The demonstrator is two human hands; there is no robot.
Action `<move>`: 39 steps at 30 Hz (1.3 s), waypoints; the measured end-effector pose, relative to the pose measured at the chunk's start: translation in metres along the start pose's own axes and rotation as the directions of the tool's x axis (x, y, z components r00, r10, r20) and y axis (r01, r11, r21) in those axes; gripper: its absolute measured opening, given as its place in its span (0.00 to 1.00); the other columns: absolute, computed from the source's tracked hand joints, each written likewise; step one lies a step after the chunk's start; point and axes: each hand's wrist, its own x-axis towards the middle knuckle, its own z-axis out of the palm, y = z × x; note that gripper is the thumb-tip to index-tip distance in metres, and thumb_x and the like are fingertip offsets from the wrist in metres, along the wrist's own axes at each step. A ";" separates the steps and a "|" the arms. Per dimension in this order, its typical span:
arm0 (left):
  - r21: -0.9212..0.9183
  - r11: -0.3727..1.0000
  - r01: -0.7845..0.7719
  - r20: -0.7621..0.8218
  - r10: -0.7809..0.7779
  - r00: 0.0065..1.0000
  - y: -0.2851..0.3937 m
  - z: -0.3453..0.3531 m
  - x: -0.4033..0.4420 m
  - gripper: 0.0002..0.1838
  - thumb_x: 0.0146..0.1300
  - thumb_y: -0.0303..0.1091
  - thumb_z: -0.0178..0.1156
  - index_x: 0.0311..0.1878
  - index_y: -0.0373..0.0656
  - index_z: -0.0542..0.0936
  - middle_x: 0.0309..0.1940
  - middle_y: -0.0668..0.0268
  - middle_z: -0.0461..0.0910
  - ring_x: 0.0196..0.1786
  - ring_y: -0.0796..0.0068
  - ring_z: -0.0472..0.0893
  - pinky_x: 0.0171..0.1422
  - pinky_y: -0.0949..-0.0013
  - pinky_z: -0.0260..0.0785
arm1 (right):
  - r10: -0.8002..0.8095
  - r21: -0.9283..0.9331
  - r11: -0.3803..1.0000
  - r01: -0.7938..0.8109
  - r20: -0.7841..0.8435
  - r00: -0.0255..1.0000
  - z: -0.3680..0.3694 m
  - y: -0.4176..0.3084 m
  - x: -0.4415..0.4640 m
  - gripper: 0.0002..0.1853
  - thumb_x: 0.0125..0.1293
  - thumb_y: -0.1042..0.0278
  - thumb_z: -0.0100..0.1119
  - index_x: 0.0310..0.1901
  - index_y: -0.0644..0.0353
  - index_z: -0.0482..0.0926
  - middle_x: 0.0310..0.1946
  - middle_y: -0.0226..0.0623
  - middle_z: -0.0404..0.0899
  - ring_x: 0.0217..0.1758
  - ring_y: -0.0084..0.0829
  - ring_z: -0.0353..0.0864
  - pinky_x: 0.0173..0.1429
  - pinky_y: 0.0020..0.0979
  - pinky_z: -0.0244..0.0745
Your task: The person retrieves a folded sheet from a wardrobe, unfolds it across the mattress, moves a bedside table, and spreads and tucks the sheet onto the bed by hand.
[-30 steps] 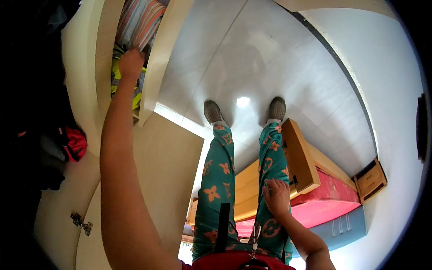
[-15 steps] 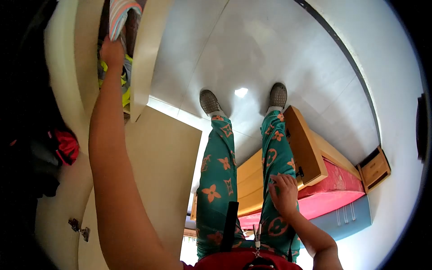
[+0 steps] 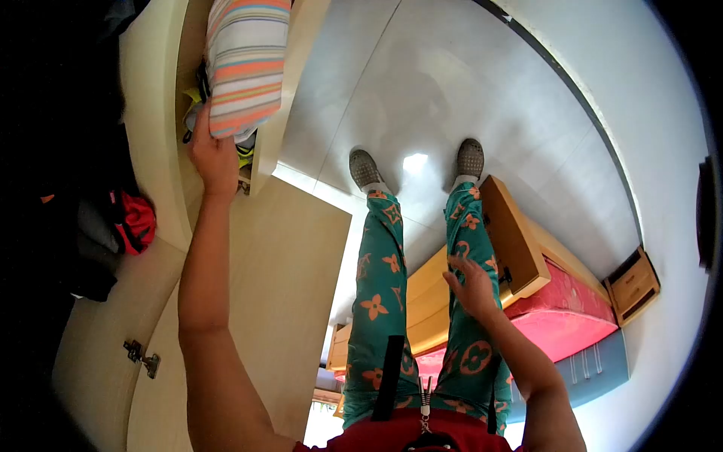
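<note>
My left hand reaches to the upper left and pinches the near edge of a striped cloth in white, orange, yellow and grey. The cloth hangs over an open drawer-like wooden compartment; whether it is a garment or a towel I cannot tell. Below the cloth, dark and neon-yellow clothes show inside the compartment, mostly hidden. My right hand hovers in front of my right trouser leg, fingers loosely spread with nothing in them.
A pale cabinet door swings out beside my left arm. At far left are dark clothes with a red item. Behind my right leg stands a wooden bed frame with a pink mattress. A small wooden nightstand stands at the wall.
My left hand has drawn the striped cloth toward me, and much more of it shows. My right hand has risen slightly and its fingers have spread. The view has shifted a little.
</note>
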 end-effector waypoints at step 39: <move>0.319 0.169 -0.933 0.945 0.017 0.326 -0.051 0.097 -0.009 0.32 0.60 0.38 0.51 0.67 0.37 0.60 0.72 0.60 0.50 0.75 0.69 0.44 0.78 0.65 0.34 | -0.020 0.883 0.275 -0.381 0.401 0.916 -0.013 -0.046 -0.045 0.37 0.47 0.71 0.73 0.60 0.64 0.65 0.57 0.40 0.71 0.60 0.34 0.70 0.65 0.37 0.64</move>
